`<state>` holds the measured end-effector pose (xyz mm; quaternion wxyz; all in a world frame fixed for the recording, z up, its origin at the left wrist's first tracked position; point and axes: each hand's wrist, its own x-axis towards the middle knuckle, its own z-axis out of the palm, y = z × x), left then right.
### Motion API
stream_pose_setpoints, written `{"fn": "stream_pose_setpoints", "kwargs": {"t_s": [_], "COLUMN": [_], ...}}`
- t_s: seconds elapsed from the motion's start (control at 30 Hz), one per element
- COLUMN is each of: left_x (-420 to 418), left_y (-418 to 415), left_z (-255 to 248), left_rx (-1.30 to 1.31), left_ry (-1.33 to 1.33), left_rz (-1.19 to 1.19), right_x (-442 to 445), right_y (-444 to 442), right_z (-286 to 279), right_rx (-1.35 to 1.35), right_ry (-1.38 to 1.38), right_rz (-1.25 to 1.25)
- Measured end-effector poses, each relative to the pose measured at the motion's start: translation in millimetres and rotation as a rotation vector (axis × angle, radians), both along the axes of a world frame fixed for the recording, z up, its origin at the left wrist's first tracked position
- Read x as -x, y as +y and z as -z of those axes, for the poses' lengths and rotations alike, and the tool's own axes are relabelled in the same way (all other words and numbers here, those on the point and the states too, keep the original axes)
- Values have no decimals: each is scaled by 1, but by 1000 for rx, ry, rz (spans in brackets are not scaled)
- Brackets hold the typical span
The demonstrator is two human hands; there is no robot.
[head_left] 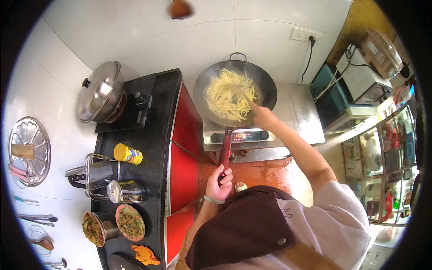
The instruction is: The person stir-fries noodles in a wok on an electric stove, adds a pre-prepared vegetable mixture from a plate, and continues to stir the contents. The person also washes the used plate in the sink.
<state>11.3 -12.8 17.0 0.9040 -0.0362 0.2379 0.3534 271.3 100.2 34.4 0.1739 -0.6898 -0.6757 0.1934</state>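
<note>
A dark wok (268, 91) sits on an induction cooker (241, 136) whose display is lit. Pale yellow shredded strips, perhaps potato, (229, 98) lie heaped in it. My left hand (219, 184) is closed around the wok's reddish wooden handle (225, 152). With my right hand (264, 116) I grip a spatula (245, 96), blurred, its head among the strips at the wok's middle.
On the black counter (153, 145) at left stand a lidded steel pot (101, 94) on a hob, a yellow canister (128, 154), a knife rack (101, 175), a steel kettle (125, 191), a plate of food (130, 222) and an orange cloth (145, 254). White appliances (364, 81) stand right.
</note>
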Motion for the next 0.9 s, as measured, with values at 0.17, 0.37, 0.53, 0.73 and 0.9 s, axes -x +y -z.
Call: {"fn": "stream_pose_setpoints", "kwargs": {"t_s": [0.17, 0.37, 0.53, 0.73, 0.9], "left_x": [6, 3, 1, 6, 13], "left_y": [0, -3, -4, -8, -12], "left_z": [11, 7, 4, 10, 3], "left_rx": [2, -40, -57, -12, -29], "left_ry": [-59, -43, -89, -125, 15], "left_rz": [0, -23, -67, -121, -104], "right_x": [11, -14, -41, -71, -106], "right_y": [-30, 0, 7, -30, 1], "right_z": [-2, -36, -23, -72, -87], "right_rx": [-81, 398, 433, 535, 361], "right_ry": [-1, 958, 514, 183, -295], "right_rz": [-255, 200, 116, 2, -142]}}
